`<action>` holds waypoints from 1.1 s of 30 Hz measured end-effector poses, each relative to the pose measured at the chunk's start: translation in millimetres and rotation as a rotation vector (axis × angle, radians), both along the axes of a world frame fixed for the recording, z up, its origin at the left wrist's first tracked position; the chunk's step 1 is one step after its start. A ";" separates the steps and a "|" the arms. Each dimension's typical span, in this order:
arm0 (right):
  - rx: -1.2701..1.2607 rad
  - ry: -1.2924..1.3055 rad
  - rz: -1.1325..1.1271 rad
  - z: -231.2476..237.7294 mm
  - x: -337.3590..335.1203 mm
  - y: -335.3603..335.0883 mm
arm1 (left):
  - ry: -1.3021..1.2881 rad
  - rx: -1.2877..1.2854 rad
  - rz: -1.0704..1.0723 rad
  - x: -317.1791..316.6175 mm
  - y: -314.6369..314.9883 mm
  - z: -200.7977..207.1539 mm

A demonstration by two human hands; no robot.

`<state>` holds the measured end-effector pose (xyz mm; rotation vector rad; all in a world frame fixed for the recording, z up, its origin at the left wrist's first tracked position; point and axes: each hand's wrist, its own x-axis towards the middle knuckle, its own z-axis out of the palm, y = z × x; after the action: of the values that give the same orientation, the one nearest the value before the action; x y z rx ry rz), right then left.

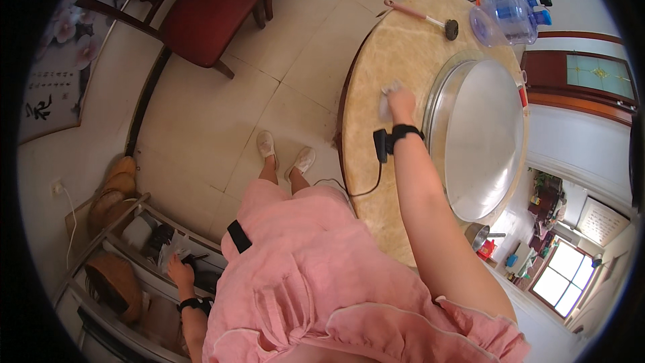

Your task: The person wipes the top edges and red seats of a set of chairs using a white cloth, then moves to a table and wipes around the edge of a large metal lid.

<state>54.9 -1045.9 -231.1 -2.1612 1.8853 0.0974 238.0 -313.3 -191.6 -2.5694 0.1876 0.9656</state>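
Observation:
My right hand (pixel 402 102) is closed on a crumpled whitish cloth (pixel 388 104), pressed to the top of a round, beige marble-look table (pixel 376 47). My left hand (pixel 180 272) hangs low on the left, beside a metal-framed shelf rack (pixel 111 228). Its fingers look curled at the lower end of a thin, whitish plastic bag (pixel 173 247); a small dark object (pixel 196 257) shows right next to them. Past my right hand, a large silver turntable (pixel 487 141) covers the table's middle.
A pink-handled brush (pixel 423 15) and a clear blue water bottle (pixel 504 17) lie at the table's far edge. A metal pot (pixel 477 234) is at the right. Red-seated chairs (pixel 208 20) stand far left. Woven baskets (pixel 114 282) fill the rack. A black cable (pixel 373 191) trails from my right wrist.

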 end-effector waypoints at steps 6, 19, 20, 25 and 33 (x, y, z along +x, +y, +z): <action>0.387 -0.571 0.315 8.1 23.9 31.7 | -0.019 -0.019 -0.145 18.0 -5.5 -1.9; 0.017 -0.264 -0.547 27.7 -327.8 276.1 | -0.061 -0.305 -0.489 113.1 -133.0 -27.4; -0.059 0.011 -0.505 34.1 -328.0 297.6 | -0.102 -0.365 -0.517 112.9 -135.5 -27.1; 0.163 0.063 -0.557 -6.9 -304.4 318.0 | -0.105 -0.491 -0.556 116.3 -153.3 -39.0; 0.107 -0.204 -0.222 11.6 -136.5 194.1 | -0.184 -0.563 -0.316 90.8 -118.5 -40.2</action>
<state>-81.5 -851.8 -219.4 -1.8061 1.9386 -0.0623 328.8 -431.8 -231.8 -2.9706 0.8945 0.6131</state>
